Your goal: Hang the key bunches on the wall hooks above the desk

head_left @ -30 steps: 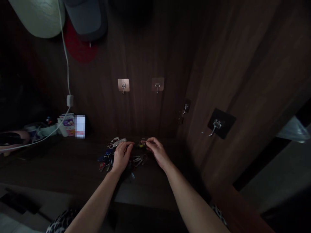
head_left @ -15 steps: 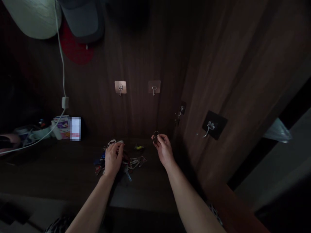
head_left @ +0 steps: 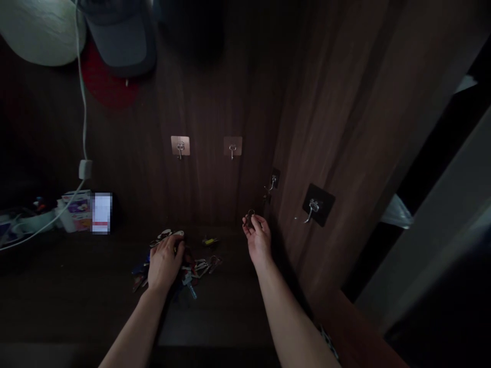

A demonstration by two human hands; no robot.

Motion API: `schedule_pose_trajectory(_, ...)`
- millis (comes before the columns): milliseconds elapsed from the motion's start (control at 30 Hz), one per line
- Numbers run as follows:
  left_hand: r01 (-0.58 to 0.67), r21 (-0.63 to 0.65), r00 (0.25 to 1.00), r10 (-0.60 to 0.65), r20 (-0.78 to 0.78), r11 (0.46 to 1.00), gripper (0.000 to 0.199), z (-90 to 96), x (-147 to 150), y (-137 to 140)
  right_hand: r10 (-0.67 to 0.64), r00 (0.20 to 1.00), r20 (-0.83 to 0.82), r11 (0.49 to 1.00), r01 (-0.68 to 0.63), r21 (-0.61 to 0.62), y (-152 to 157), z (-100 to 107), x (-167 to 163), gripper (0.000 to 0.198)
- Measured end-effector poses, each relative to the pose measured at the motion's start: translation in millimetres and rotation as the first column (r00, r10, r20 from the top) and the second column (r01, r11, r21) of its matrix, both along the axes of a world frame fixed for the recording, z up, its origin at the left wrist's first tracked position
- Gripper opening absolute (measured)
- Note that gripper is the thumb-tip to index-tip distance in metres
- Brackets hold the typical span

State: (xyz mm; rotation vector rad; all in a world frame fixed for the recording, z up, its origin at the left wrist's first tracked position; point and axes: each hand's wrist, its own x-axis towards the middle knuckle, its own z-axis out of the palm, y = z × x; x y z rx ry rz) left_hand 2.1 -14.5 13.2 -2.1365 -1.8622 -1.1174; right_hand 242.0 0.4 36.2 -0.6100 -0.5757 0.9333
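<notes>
My right hand (head_left: 259, 237) pinches a keyring (head_left: 250, 216) with a thin metal loop on top and something small and dark below it. It is raised over the shelf, near the corner of the two wooden walls. A pile of keys (head_left: 190, 286) with blue, red and white tags lies on the dark shelf to the left. My left hand (head_left: 165, 260) rests on that pile with its fingers loosely spread, covering part of it. Apart from the pile, a small bunch of keys with a yellow tag (head_left: 209, 242) lies between my hands.
Adhesive hooks are on the back wall (head_left: 180, 146) and side wall (head_left: 319, 205); something dark hangs at the corner hook (head_left: 273, 180). Caps (head_left: 123, 46) hang upper left. A lit phone (head_left: 102, 213), small boxes (head_left: 80, 207) and a white cable (head_left: 83, 117) are at left.
The view has turned slightly to the right. Against the walls, my right hand with the keyring has shifted a little rightward, toward the corner. My left hand stays on the key pile.
</notes>
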Motion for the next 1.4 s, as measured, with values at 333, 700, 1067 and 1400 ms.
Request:
schedule_pose_trajectory(333,0.009,0.01,0.998,-0.008,-0.064,1.0,0.023,0.4,0,-1,-0.092,0.996,-0.002,0.995,0.092,0.04,39,24,18,0.022)
schedule_pose_trajectory(700,0.015,0.003,0.992,-0.015,-0.122,1.0,0.025,0.8,0,-1,0.008,0.943,-0.334,1.0,-0.016,-0.022,76,58,35,0.007)
schedule_pose_trajectory(1067,0.01,-0.017,0.993,-0.012,-0.118,1.0,0.027,2.0,1,-2,-0.034,0.907,-0.419,0.999,0.018,-0.041,63,40,31,0.011)
schedule_pose_trajectory(1400,0.01,-0.032,0.992,-0.014,-0.124,0.999,0.027,1.3,0,-2,-0.043,0.928,-0.37,0.994,0.001,-0.112,37,-8,19,0.009)
